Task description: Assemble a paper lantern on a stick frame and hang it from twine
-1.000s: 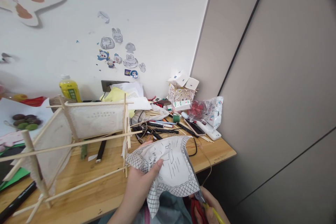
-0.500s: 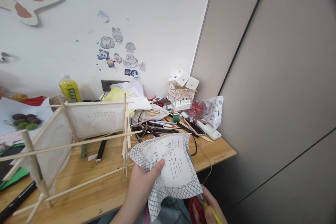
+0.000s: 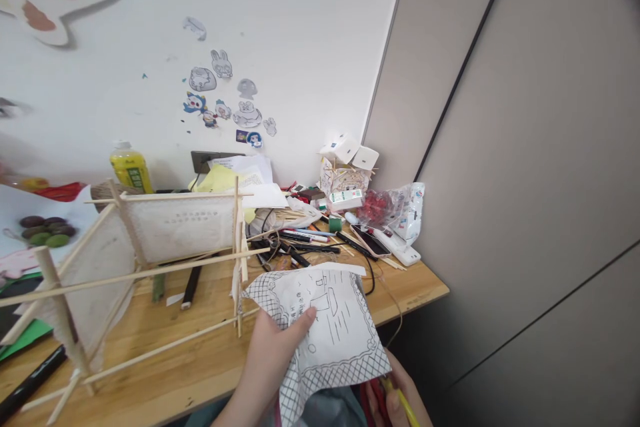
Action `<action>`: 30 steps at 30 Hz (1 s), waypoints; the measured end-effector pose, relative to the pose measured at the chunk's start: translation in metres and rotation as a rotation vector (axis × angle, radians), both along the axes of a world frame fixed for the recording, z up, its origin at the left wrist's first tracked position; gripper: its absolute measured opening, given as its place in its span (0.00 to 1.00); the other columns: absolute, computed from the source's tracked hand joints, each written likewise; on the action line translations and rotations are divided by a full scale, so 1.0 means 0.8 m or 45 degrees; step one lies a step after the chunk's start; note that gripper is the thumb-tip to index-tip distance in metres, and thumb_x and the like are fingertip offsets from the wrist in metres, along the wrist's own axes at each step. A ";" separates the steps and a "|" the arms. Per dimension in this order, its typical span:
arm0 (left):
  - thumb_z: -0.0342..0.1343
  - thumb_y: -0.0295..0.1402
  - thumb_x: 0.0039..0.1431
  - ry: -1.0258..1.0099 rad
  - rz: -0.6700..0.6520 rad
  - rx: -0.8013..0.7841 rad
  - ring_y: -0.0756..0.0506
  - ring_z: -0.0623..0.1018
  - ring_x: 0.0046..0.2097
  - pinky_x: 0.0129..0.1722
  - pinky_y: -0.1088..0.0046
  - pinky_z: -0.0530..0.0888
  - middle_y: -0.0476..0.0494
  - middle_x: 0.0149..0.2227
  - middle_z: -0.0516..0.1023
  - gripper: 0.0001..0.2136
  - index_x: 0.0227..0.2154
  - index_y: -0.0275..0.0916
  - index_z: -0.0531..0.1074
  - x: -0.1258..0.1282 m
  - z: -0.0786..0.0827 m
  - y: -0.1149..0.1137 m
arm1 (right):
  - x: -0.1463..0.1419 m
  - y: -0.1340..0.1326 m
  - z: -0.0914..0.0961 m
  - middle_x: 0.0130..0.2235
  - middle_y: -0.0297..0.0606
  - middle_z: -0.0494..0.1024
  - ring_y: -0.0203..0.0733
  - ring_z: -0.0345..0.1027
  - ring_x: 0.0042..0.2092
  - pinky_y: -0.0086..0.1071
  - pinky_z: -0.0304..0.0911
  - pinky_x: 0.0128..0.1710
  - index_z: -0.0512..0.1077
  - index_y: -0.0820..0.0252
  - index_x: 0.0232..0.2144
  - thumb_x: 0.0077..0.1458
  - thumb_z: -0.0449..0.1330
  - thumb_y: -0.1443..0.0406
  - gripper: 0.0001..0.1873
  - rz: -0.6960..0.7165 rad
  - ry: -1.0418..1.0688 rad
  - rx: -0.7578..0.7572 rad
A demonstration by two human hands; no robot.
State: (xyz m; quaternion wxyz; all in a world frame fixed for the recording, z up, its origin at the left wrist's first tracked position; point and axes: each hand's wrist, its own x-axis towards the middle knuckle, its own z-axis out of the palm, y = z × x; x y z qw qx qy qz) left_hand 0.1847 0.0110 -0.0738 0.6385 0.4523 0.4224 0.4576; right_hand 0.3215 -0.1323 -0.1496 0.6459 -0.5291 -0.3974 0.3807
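Two hands share the work: our left hand (image 3: 273,345) pinches the patterned paper (image 3: 343,340), thumb on the drawn face, fingers hidden behind, while our right hand (image 3: 409,387) is wrapped round the red and yellow handles of what look like scissors (image 3: 406,405). The blades are behind the paper, so we cannot tell whether they are parted or pressed together.

We judge the step to be trimming the paper's right side. To do it well, we want the left pinch firm but flat, close to the line being cut, so the loose part between our two grips does not buckle. We do better to turn the paper into the blades than to twist the right wrist, and to take short bites so the cut does not stray into the lattice border. Our left fingertips, out of sight below, need to stay clear of the blade line.

The paper lies mostly to the right of our left thumb, drawn face up, above our clothing (image 3: 333,410) and the near edge of the table (image 3: 195,357). Its far edge points away from us and curls over; its near right corner points at our right grip, and its near left part droops below the left wrist. It looks close to square and bent, so we cannot name a sure long axis. The scissors' long axis slants from our right palm forward and leftward, under that corner. Left of the left grip, the stick frame (image 3: 150,273) stands apart from the right hand.
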 end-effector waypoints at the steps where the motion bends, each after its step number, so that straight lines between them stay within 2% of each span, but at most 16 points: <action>1: 0.65 0.30 0.42 -0.005 0.001 -0.002 0.38 0.80 0.45 0.46 0.60 0.76 0.37 0.43 0.81 0.21 0.42 0.35 0.70 0.000 0.002 0.000 | 0.000 0.001 0.001 0.21 0.34 0.67 0.34 0.56 0.19 0.29 0.58 0.21 0.70 0.60 0.48 0.46 0.55 0.37 0.40 -0.005 -0.016 0.011; 5: 0.64 0.29 0.42 -0.023 0.000 0.000 0.39 0.80 0.45 0.46 0.61 0.77 0.37 0.43 0.81 0.21 0.43 0.35 0.71 -0.001 0.005 0.000 | 0.000 0.006 0.001 0.27 0.39 0.73 0.42 0.68 0.28 0.36 0.66 0.33 0.71 0.59 0.47 0.44 0.56 0.37 0.39 -0.030 -0.016 0.053; 9: 0.65 0.30 0.41 -0.021 -0.014 -0.003 0.38 0.80 0.44 0.44 0.61 0.77 0.38 0.43 0.81 0.24 0.44 0.36 0.70 -0.001 0.005 0.001 | -0.002 0.010 -0.002 0.40 0.47 0.77 0.51 0.71 0.42 0.40 0.64 0.45 0.71 0.58 0.44 0.42 0.58 0.37 0.38 -0.029 0.038 0.081; 13: 0.64 0.28 0.43 -0.008 -0.033 -0.001 0.40 0.80 0.43 0.41 0.64 0.78 0.39 0.42 0.81 0.24 0.46 0.35 0.68 0.000 0.008 0.002 | -0.004 0.011 0.001 0.42 0.48 0.77 0.53 0.71 0.45 0.40 0.65 0.46 0.71 0.58 0.45 0.42 0.58 0.37 0.38 -0.004 0.053 0.053; 21: 0.65 0.27 0.42 0.029 -0.111 0.004 0.40 0.80 0.44 0.44 0.64 0.77 0.39 0.41 0.82 0.20 0.41 0.35 0.69 -0.002 0.007 0.002 | -0.003 0.008 0.016 0.45 0.46 0.77 0.54 0.70 0.50 0.39 0.63 0.51 0.72 0.56 0.45 0.42 0.58 0.38 0.37 -0.042 0.034 0.063; 26: 0.60 0.25 0.51 0.013 -0.117 -0.018 0.43 0.80 0.45 0.44 0.69 0.77 0.41 0.44 0.81 0.15 0.43 0.34 0.69 0.001 0.022 0.009 | -0.001 0.005 0.024 0.46 0.48 0.77 0.56 0.67 0.52 0.41 0.61 0.53 0.74 0.57 0.43 0.41 0.60 0.38 0.36 -0.073 0.006 0.046; 30: 0.59 0.21 0.53 0.092 -0.088 -0.081 0.43 0.80 0.45 0.45 0.70 0.77 0.40 0.44 0.81 0.13 0.42 0.32 0.70 0.003 0.034 0.016 | -0.001 0.004 0.020 0.44 0.48 0.77 0.55 0.70 0.49 0.40 0.63 0.50 0.73 0.58 0.42 0.40 0.61 0.38 0.36 -0.052 0.024 0.024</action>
